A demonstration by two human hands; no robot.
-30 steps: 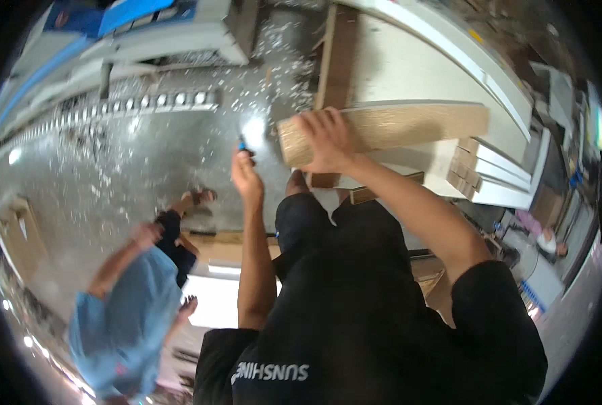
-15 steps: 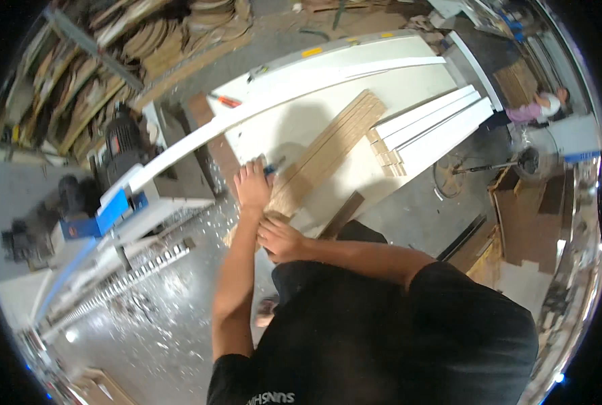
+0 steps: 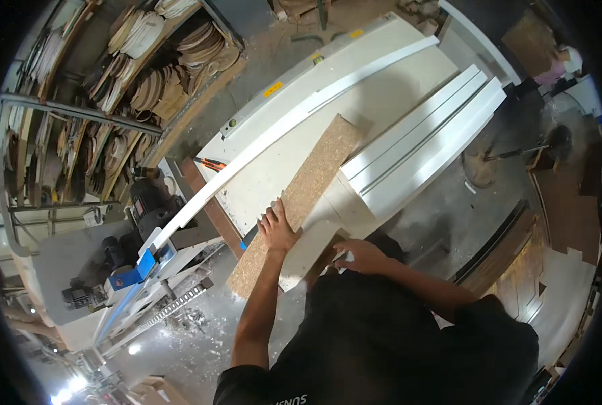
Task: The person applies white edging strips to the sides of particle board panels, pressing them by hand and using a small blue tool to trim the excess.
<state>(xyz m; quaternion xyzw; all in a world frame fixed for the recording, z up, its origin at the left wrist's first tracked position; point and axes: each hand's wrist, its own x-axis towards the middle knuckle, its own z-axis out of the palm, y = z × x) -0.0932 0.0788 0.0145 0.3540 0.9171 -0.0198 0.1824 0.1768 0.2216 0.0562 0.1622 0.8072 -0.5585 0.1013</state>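
Observation:
A long chipboard strip (image 3: 324, 158) lies slantwise over the pale worktable (image 3: 260, 172), its near end sticking out past the table's left edge. My left hand (image 3: 276, 231) rests on its speckled face, fingers stretched and slightly apart. Further right, my right hand (image 3: 360, 256) is bent close to my body beside a narrow brown board (image 3: 326, 256). Its fingers are closed around something small that I cannot make out. A blue object (image 3: 249, 237) peeks out from the strip's left edge, mostly hidden.
White-faced boards (image 3: 415, 128) lie at the right of the table. A long white strip (image 3: 301, 111) crosses the far side, near an orange-and-black tool (image 3: 212, 164). Left stands a machine with a dark motor (image 3: 149, 202). Shelves hold curved wooden pieces (image 3: 139, 34). Another person (image 3: 557, 66) is far right.
My right hand has left the strip's near end and moved right. The chipboard's seamed top has given way to one broad face. My view has turned.

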